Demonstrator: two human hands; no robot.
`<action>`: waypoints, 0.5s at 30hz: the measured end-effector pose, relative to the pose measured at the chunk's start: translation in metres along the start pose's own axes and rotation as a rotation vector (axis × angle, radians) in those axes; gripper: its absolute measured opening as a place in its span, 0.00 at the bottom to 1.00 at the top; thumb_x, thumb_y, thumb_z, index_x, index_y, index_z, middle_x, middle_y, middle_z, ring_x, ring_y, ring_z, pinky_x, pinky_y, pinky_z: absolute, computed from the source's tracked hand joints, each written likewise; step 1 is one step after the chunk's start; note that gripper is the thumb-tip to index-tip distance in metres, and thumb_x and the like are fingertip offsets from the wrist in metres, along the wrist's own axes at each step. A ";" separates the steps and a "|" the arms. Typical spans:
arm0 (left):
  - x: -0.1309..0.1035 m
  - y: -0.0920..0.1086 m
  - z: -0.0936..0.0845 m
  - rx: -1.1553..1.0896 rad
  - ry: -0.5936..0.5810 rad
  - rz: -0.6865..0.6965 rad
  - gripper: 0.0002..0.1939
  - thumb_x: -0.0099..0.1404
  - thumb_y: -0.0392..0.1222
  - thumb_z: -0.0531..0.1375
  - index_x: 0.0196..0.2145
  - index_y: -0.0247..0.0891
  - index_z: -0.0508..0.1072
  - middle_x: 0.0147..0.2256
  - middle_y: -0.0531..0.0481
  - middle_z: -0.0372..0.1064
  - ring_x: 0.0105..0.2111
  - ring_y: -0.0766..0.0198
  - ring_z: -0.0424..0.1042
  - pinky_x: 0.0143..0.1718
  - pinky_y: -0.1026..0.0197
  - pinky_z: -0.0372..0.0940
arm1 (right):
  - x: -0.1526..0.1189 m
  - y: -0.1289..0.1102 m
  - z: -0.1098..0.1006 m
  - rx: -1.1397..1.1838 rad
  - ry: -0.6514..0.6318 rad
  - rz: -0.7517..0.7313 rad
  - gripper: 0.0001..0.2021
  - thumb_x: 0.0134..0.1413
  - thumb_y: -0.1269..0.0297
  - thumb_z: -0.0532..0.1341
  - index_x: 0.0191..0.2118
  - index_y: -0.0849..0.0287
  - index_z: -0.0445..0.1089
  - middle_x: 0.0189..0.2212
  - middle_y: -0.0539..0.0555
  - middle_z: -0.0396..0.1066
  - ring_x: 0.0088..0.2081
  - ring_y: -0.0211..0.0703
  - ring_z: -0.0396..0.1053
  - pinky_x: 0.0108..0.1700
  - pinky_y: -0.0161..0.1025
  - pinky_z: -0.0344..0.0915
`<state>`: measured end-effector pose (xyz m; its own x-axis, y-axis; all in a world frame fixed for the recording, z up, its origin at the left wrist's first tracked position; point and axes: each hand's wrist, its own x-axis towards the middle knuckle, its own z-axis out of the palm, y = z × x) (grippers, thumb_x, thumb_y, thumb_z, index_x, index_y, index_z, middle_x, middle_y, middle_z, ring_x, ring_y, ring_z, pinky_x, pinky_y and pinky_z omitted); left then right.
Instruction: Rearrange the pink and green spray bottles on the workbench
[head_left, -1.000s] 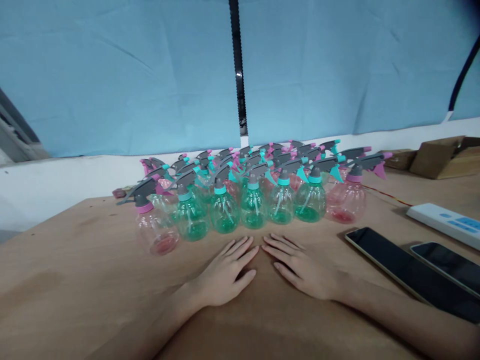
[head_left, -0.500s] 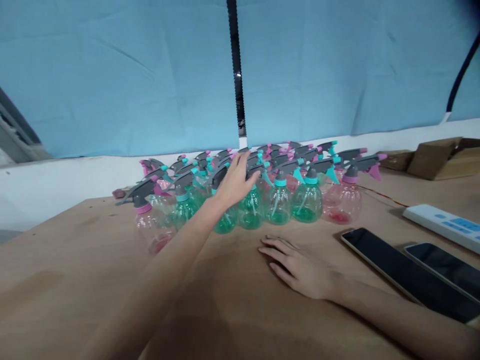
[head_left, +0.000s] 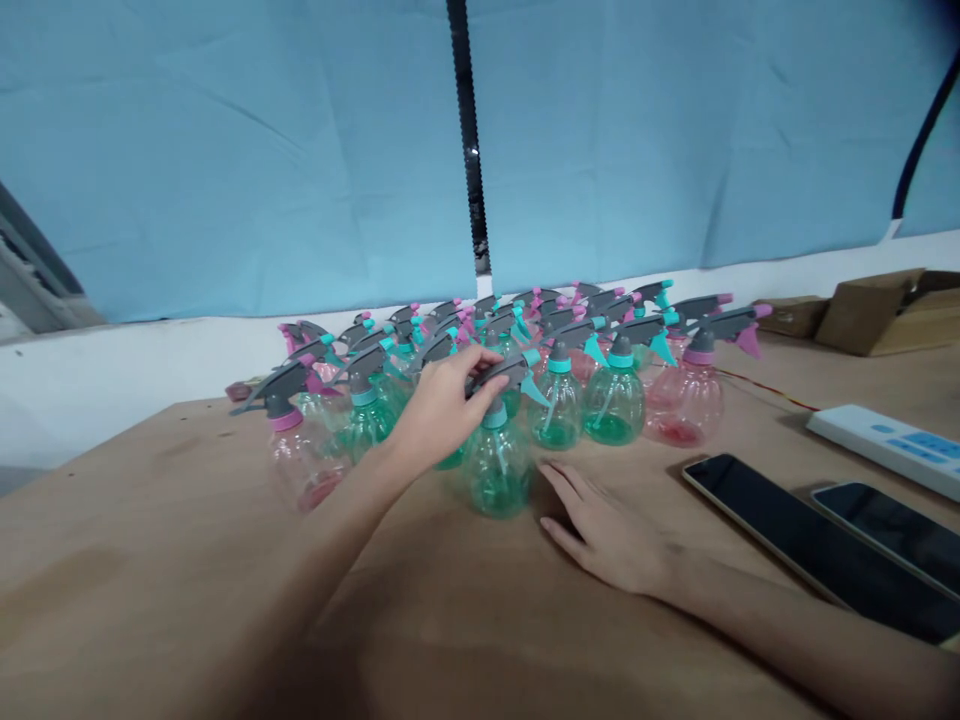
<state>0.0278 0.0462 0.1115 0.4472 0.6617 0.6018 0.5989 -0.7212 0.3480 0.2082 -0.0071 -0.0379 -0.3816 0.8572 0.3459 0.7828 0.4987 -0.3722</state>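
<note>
My left hand (head_left: 450, 400) grips the grey trigger head of a green spray bottle (head_left: 499, 475), which stands in front of the others. Its nozzle and trigger are turquoise and point right. On the wood to the right of that bottle rests my right hand (head_left: 600, 530), fingers spread and holding nothing. Close behind are more see-through bottles, among them a green spray bottle (head_left: 556, 415) with a turquoise collar and a pink spray bottle (head_left: 684, 405) at the right end. Another pink spray bottle (head_left: 304, 460) stands at the left, partly behind my left forearm.
Two dark-screened phones, a larger phone (head_left: 795, 530) and a smaller phone (head_left: 885, 525), lie at the right. Beyond them are a white power strip (head_left: 892, 445) and an open cardboard box (head_left: 870, 320). Blue sheeting (head_left: 300, 150) covers the wall behind the wooden table (head_left: 150, 580).
My left hand has taken hold of a green spray bottle and brought it forward out of the front row, toward me. My right hand has barely moved.
</note>
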 end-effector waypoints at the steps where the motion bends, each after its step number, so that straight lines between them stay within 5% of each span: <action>1: -0.006 0.003 -0.003 -0.021 0.009 -0.010 0.07 0.60 0.40 0.56 0.37 0.37 0.69 0.34 0.50 0.72 0.34 0.64 0.70 0.36 0.61 0.65 | 0.000 0.001 0.000 0.001 -0.009 -0.016 0.26 0.57 0.61 0.49 0.60 0.63 0.49 0.56 0.64 0.56 0.57 0.53 0.54 0.56 0.53 0.55; 8: -0.024 0.004 -0.003 -0.297 0.027 -0.111 0.11 0.54 0.43 0.61 0.28 0.38 0.61 0.31 0.52 0.65 0.29 0.68 0.67 0.24 0.68 0.61 | -0.001 0.000 -0.003 -0.004 -0.038 -0.074 0.22 0.58 0.64 0.49 0.58 0.62 0.53 0.55 0.63 0.57 0.58 0.51 0.52 0.57 0.51 0.53; 11: -0.028 -0.010 0.004 -0.463 -0.015 -0.061 0.16 0.52 0.43 0.63 0.36 0.39 0.61 0.38 0.49 0.64 0.38 0.64 0.68 0.36 0.63 0.65 | -0.001 0.000 -0.003 -0.007 -0.036 -0.085 0.21 0.58 0.64 0.49 0.57 0.62 0.54 0.54 0.63 0.57 0.57 0.51 0.53 0.57 0.51 0.54; 15: -0.033 -0.033 0.015 -0.698 -0.223 -0.022 0.37 0.47 0.47 0.66 0.53 0.45 0.56 0.55 0.45 0.56 0.53 0.53 0.60 0.50 0.53 0.60 | -0.001 0.001 -0.003 -0.007 -0.034 -0.102 0.20 0.58 0.65 0.49 0.56 0.60 0.55 0.54 0.62 0.58 0.57 0.51 0.54 0.56 0.52 0.55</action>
<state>0.0033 0.0513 0.0694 0.6094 0.6498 0.4543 0.0801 -0.6205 0.7801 0.2103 -0.0078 -0.0362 -0.4757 0.8058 0.3526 0.7423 0.5828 -0.3306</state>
